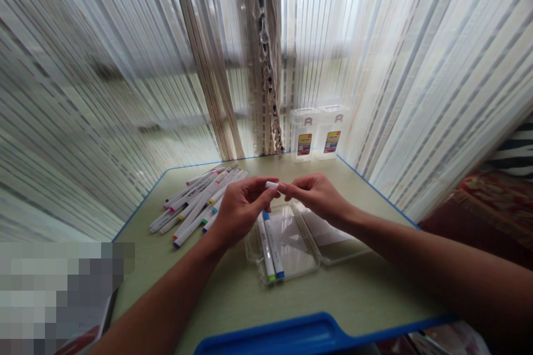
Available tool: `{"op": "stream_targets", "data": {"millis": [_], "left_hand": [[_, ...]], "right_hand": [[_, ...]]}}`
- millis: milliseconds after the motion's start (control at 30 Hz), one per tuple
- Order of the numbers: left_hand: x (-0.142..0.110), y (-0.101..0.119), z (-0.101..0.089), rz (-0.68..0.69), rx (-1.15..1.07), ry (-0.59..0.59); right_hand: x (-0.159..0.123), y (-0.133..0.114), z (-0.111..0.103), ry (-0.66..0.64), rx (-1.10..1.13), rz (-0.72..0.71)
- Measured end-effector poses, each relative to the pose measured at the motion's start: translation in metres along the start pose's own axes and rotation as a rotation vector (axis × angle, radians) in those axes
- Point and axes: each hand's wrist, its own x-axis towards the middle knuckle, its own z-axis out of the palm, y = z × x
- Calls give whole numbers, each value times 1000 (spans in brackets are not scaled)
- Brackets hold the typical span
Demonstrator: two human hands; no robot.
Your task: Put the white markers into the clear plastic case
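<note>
Above an open clear plastic case [298, 252], my left hand [244, 205] and my right hand [318, 193] meet, fingertips closed on a small white marker [272, 184]. Only a short white length of it shows; fingers hide the rest. Inside the case's left side lie two white markers side by side, one with a lime-green end [271, 277] and one with a blue end [280, 274]. Left of my left hand, a loose heap of white markers [195, 202] with ends of various colours spreads over the table.
The pale green table [233, 305] has a blue rim, with a raised blue tray edge [266, 338] nearest me. Two clear cases with labels [304, 145] stand upright at the back. String curtains [137, 66] and a beaded strand [266, 66] hang behind the table.
</note>
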Motion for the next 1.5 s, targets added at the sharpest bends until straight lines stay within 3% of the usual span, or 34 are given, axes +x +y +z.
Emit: {"op": "stream_targets", "data": {"millis": [200, 600, 1000, 1367, 1500], "left_hand": [[0, 0, 1, -2, -4, 21], [2, -2, 1, -133, -106, -15], [0, -6, -7, -40, -276, -30], [0, 4, -2, -4, 19, 22], [-1, 3, -2, -21, -27, -6]], "right_hand": [[-3, 0, 2, 31, -172, -135], [-10, -5, 5, 109, -382, -369], [-8, -4, 2, 73, -273, -253], [-5, 1, 2, 57, -254, -200], [-6, 0, 1, 77, -361, -219]]}}
